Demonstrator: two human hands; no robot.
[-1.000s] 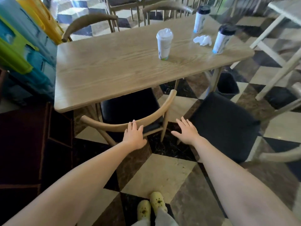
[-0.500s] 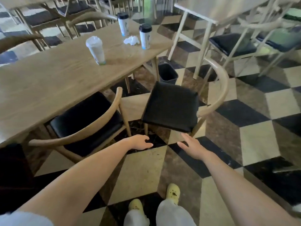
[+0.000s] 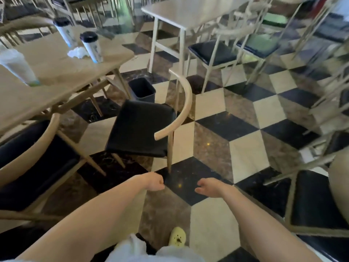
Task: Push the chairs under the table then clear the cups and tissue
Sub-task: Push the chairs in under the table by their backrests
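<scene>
A wooden chair with a black seat [image 3: 139, 129] stands pulled out from the wooden table [image 3: 56, 72], its curved backrest turned right. A second chair [image 3: 34, 154] on the left sits partly under the table. On the table stand a white-lidded cup [image 3: 17, 67] and two black-lidded cups [image 3: 91, 46] [image 3: 65, 31], with a crumpled tissue [image 3: 77, 52] between them. My left hand [image 3: 152, 181] is loosely curled and my right hand [image 3: 210, 187] hangs with fingers apart. Both hold nothing and hover over the floor, just short of the pulled-out chair.
A small dark bin [image 3: 142, 89] stands on the floor beyond the pulled-out chair. A white table [image 3: 188, 14] with white chairs [image 3: 213, 52] fills the back right. Another chair [image 3: 317, 201] is close on my right. The floor is checkered tile.
My left hand has left the left chair's backrest. My view has swung right toward the pulled-out chair, and both hands have dropped low in front of it.
</scene>
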